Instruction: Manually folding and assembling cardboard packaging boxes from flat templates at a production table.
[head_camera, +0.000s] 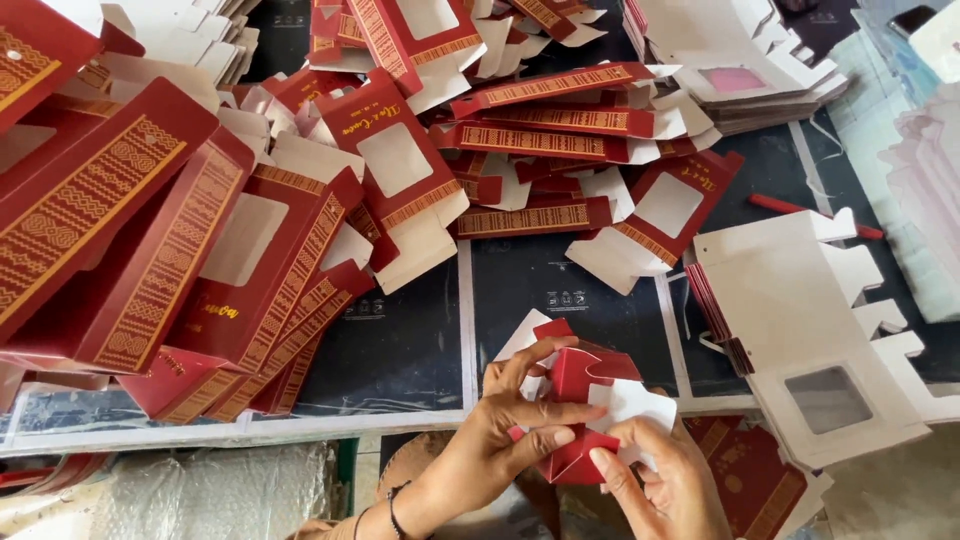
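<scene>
Both hands hold one small red carton (580, 385) between them. The left hand (510, 415) clamps it with fingers closed on its left side; the right hand (655, 475) pinches its lower flap. Above the grip lie flat red box blanks (400, 165); to the right, a white stack (800, 310).

A small dark red carton (578, 400) with white inner flaps, partly folded and tilted, is held at the lower centre of the frame.
</scene>
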